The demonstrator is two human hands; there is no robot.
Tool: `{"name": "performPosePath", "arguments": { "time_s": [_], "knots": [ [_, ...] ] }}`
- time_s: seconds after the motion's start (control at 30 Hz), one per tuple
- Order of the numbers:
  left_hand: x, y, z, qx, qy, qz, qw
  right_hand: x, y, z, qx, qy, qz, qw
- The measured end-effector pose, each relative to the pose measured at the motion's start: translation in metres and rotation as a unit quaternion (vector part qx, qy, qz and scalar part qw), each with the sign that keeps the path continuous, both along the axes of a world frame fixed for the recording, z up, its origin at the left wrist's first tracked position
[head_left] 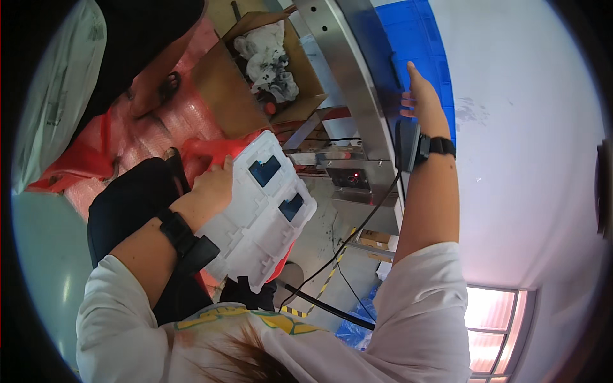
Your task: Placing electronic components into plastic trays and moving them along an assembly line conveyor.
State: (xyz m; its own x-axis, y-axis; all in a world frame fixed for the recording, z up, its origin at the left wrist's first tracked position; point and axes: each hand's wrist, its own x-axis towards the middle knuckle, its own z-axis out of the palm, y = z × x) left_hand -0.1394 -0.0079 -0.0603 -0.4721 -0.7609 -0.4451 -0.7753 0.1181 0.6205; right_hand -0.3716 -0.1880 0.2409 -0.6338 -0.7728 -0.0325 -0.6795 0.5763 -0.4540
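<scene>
Beside a metal frame (pixel 345 70), the left hand (pixel 209 191) clamps a white tray (pixel 252 239), likely steadying its dark pieces (pixel 265 172); the right hand (pixel 421 99), fingers apart, hovers near a blue bin (pixel 418 35).

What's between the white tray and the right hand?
Mainly the metal frame: in the head view it slants down between the white tray and the right hand.
</scene>
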Motion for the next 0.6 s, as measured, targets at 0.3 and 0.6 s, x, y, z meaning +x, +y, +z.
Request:
{"name": "performPosePath", "arguments": {
  "time_s": [0.3, 0.6],
  "knots": [
    [0.008, -0.004, -0.002, -0.042, 0.071, 0.019, 0.996, -0.038, -0.004, -0.010, 0.003, -0.154, 0.010, 0.988],
    [0.049, -0.003, -0.017, -0.195, 0.226, -0.129, 0.946, -0.048, 0.023, -0.007, -0.025, 0.247, 0.156, 0.956]
  ]
}}
